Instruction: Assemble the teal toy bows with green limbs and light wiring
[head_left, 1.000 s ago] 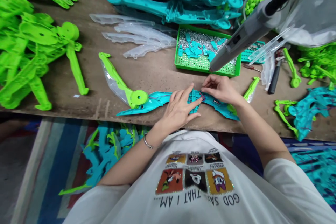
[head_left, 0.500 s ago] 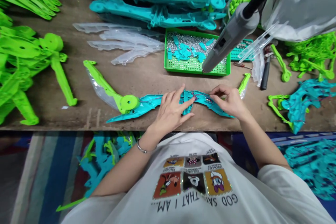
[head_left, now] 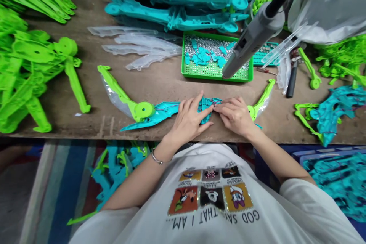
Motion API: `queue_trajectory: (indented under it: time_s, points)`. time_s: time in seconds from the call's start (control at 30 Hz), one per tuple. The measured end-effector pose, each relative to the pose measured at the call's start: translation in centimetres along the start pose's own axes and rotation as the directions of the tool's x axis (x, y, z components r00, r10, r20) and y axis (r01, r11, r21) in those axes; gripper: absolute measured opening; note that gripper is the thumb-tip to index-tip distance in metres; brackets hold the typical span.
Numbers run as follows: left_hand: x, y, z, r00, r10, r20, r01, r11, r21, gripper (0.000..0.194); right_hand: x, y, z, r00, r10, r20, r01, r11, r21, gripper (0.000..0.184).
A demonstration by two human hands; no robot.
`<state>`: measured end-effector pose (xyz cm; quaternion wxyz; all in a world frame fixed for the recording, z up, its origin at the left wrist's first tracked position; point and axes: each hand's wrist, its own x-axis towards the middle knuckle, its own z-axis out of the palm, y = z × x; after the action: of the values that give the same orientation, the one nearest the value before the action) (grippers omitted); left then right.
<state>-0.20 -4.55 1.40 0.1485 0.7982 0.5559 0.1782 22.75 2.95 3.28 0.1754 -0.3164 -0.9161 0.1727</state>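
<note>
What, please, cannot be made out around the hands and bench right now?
Head view: part of the turquoise frame, hidden beneath the left hand.
Head view: whatever the right hand may pinch, covered by its own fingers.
Head view: part of the green tray, blocked by the grey driver.
Head view: the tray's metal bits, too small to identify.
Head view: the lime pile, cut off by the left edge.

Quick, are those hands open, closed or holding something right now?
Left hand: open, spread over the turquoise part.
Right hand: fingers bunched at the same part; whether it grips anything cannot be told.
</note>
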Motion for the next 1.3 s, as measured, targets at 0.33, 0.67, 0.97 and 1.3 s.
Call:
queue_trajectory:
  time_s: [0.33, 0.67, 0.97, 1.3]
  points:
    - [0.1, 0.0, 0.0, 1.0, -0.016, 0.01, 0.016, 1.0, 0.004, 0.053, -1.8, 2.0, -5.0, 0.804, 0.592, -0.056, -0.514, 0.74, 0.434, 0.009]
    - [0.1, 0.1, 0.0, 0.999, -0.031, 0.03, 0.031, 0.999, 0.017, 0.052, -1.7, 0.4, -2.7, 0.882, 0.469, -0.037, -0.459, 0.874, 0.158, 0.009]
    - [0.0, 0.0, 0.1, 0.999, -0.025, 0.02, 0.025, 0.999, 0.031, 0.052, -2.0, 0.9, -1.5, 0.891, 0.446, -0.088, -0.442, 0.895, 0.063, 0.009]
    - [0.1, -0.1, 0.1, 0.999, -0.041, 0.03, 0.042, 0.999, -0.013, 0.053, -2.1, 0.5, -1.9, 0.906, 0.419, -0.049, -0.422, 0.902, -0.089, 0.016]
